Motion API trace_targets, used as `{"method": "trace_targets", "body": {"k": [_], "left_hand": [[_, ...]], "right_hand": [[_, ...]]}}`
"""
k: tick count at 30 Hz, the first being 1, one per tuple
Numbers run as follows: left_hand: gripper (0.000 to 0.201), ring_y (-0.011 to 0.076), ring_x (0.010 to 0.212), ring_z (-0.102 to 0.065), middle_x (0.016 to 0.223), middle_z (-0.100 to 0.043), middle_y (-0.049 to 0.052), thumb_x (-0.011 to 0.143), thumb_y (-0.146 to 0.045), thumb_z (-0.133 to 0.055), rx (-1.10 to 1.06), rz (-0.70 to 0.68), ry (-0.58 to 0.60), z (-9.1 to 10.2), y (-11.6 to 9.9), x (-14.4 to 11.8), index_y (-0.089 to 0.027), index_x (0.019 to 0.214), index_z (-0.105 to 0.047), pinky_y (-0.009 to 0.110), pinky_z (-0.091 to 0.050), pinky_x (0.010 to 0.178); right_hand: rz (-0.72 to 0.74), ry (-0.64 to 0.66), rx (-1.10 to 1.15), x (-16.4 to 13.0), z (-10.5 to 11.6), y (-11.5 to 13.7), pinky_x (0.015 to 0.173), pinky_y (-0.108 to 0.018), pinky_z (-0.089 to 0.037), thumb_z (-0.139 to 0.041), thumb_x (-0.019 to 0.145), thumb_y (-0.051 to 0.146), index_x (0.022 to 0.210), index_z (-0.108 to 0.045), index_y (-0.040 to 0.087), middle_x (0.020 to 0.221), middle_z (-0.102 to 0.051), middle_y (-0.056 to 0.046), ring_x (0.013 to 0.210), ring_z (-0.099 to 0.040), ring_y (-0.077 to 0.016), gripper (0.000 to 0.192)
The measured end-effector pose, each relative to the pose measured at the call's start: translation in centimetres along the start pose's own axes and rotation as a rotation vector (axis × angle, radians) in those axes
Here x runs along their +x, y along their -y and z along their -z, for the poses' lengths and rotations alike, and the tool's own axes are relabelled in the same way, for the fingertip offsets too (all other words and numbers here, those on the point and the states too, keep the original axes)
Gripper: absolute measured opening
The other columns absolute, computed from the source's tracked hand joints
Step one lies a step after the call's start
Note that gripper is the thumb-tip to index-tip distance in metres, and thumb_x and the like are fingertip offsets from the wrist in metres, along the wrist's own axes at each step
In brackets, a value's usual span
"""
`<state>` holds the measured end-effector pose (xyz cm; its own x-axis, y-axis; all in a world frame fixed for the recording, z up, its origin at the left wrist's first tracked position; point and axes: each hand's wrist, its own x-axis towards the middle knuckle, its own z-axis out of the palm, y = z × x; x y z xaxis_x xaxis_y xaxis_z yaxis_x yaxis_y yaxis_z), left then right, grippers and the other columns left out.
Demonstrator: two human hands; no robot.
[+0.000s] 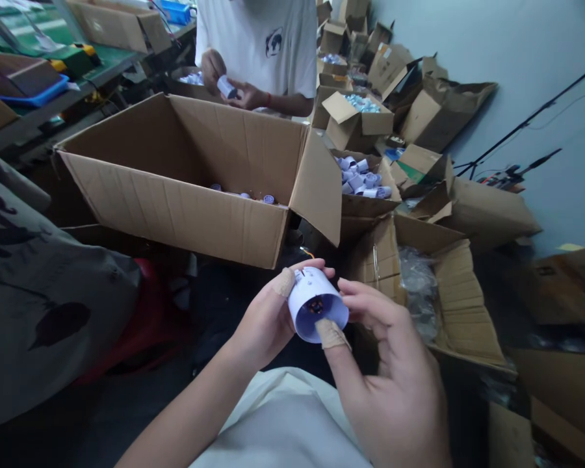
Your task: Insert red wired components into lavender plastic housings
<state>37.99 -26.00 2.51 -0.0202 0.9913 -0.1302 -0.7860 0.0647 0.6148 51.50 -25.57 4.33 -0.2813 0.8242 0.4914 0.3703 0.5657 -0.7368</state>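
Note:
A white plastic cylindrical housing (308, 292) is held over my lap, tilted so its open end faces me. Deep inside it, a dark round part with copper-coloured bits shows. My left hand (268, 309) is closed around the housing's left and far side, its taped thumb on the outer wall by a small slot. At the near right rim, my right hand (385, 351) pinches the wall, its taped thumb just inside the opening and its fingers along the right side. Some of the left fingers are hidden behind the housing.
A large open carton (175, 208) ahead holds several similar parts at its bottom. More white housings (361, 175) fill a box to its right. An open carton (468, 305) with clear plastic stands at right. Across from me, a person (253, 52) holds another housing. At left is another person's sleeve or garment (39, 292).

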Motion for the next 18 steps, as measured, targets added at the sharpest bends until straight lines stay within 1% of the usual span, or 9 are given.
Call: {"method": "trace_targets", "body": {"k": [3, 7, 9, 13, 15, 18], "left_hand": [[0.036, 0.0167, 0.094, -0.063, 0.107, -0.069, 0.006, 0.080, -0.044, -0.064, 0.016, -0.032, 0.021, 0.0, 0.1, -0.1, -0.019, 0.106, -0.069, 0.023, -0.053, 0.080], [0.036, 0.0151, 0.087, -0.063, 0.106, -0.068, 0.005, 0.082, -0.044, -0.062, 0.063, -0.021, 0.041, 0.1, 0.2, -0.2, -0.020, 0.107, -0.068, 0.022, -0.052, 0.075], [0.037, 0.0159, 0.088, -0.062, 0.104, -0.068, 0.005, 0.082, -0.045, -0.060, 0.081, -0.022, 0.040, 0.3, 0.1, -0.2, -0.020, 0.110, -0.067, 0.023, -0.051, 0.077], [0.034, 0.0163, 0.092, -0.062, 0.105, -0.068, 0.006, 0.083, -0.038, -0.061, 0.103, -0.060, 0.011, 0.7, -0.1, 0.1, -0.019, 0.110, -0.067, 0.022, -0.050, 0.078], [0.033, 0.0172, 0.093, -0.062, 0.108, -0.068, 0.007, 0.082, -0.036, -0.061, 0.119, -0.072, -0.013, 0.9, -0.2, 0.2, -0.018, 0.110, -0.067, 0.023, -0.050, 0.078], [0.037, 0.0215, 0.099, -0.061, 0.109, -0.067, 0.008, 0.082, -0.039, -0.061, 0.118, -0.068, -0.044, 1.2, -0.1, 0.2, -0.018, 0.111, -0.066, 0.028, -0.049, 0.083]], "right_hand": [[-0.040, 0.014, 0.031, -0.2, -0.4, -0.1, 0.089, -0.038, -0.053, -0.059, 0.084, 0.022, 0.120, -0.050, 0.025, 0.122, -0.058, -0.008, 0.108, -0.059, -0.0222, 0.038], [-0.113, 0.048, 0.042, 0.3, -0.4, 0.2, 0.086, -0.036, -0.055, -0.056, 0.087, 0.025, 0.125, -0.050, 0.026, 0.119, -0.059, -0.008, 0.106, -0.060, -0.0221, 0.038], [-0.137, 0.055, 0.068, 0.8, -0.6, 0.1, 0.086, -0.036, -0.054, -0.055, 0.087, 0.023, 0.122, -0.052, 0.025, 0.120, -0.058, -0.008, 0.107, -0.059, -0.0220, 0.035], [-0.143, 0.054, 0.153, 1.6, -1.7, -0.5, 0.091, -0.037, -0.052, -0.050, 0.085, 0.013, 0.107, -0.058, 0.023, 0.123, -0.052, -0.009, 0.112, -0.054, -0.0210, 0.025], [-0.140, 0.052, 0.181, 1.8, -2.4, -0.7, 0.092, -0.036, -0.052, -0.048, 0.084, 0.009, 0.103, -0.058, 0.022, 0.123, -0.051, -0.009, 0.114, -0.053, -0.0200, 0.025], [-0.125, 0.022, 0.186, 2.0, -3.1, -0.5, 0.092, -0.034, -0.052, -0.048, 0.082, 0.005, 0.101, -0.058, 0.022, 0.119, -0.052, -0.008, 0.113, -0.053, -0.0189, 0.027]]}}
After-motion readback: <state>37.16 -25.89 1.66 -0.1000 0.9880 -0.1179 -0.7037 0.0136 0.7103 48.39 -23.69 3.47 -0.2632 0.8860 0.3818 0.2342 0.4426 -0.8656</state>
